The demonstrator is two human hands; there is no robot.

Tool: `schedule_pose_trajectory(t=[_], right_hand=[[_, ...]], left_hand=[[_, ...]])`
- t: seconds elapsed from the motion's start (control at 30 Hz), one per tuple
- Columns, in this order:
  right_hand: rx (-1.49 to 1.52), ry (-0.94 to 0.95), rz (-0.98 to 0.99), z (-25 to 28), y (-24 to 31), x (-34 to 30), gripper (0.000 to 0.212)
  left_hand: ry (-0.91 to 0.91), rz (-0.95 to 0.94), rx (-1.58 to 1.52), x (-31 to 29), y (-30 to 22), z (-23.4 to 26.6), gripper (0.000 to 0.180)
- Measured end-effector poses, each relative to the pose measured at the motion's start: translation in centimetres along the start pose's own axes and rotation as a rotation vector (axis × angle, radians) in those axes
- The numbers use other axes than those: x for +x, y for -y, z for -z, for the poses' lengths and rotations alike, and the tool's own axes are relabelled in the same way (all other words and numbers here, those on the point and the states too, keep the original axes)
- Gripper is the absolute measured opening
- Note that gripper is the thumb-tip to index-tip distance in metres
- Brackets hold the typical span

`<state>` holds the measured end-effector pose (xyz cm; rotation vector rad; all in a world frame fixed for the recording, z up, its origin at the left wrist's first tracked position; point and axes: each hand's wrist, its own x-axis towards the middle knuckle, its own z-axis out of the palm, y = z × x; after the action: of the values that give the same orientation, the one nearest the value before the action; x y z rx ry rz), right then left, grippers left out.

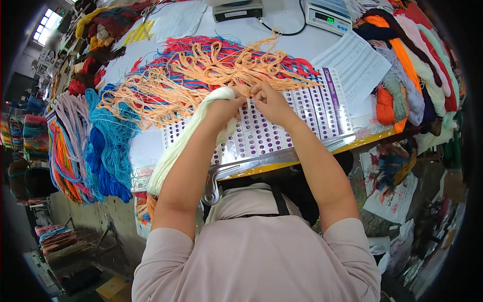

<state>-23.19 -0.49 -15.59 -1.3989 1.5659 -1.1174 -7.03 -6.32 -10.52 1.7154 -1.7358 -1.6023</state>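
Note:
A thick skein of cream yarn (pixel 182 138) hangs over my left hand (pixel 227 108) and down along the outside of that forearm. The left fingers are closed on its upper end. Close beside it, the fingers of my right hand (pixel 271 104) are bent and pinched together; what they hold, if anything, is too small to tell. Both hands are above a white card sheet with rows of purple-edged holes (pixel 261 135). Just beyond the fingertips lies a spread of peach yarn (pixel 211 63), its strands looped and tangled over red and blue yarn (pixel 173 46).
A metal bar (pixel 282 156) runs along the table's near edge. Blue yarn hanks (pixel 108 146) hang at the left edge. Printed papers (pixel 352 63), a digital scale (pixel 329 17) and a second scale (pixel 237 10) are farther back. Many coloured skeins (pixel 402 55) lie at right.

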Motion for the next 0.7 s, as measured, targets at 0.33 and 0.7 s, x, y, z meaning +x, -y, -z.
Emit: schedule_pose_trajectory(t=[0.33,0.7], right_hand=[[0.044,-0.009,0.038,0.6,1.6,-0.5,0.018],[-0.311,0.025,-0.056,0.9,2.3,-0.7,0.012]], left_hand=[[0.590,0.084,-0.860,-0.9,0.1,4.4,0.026],[0.274,-0.093,-0.720,3.8,3.4,13.0,0.009]])
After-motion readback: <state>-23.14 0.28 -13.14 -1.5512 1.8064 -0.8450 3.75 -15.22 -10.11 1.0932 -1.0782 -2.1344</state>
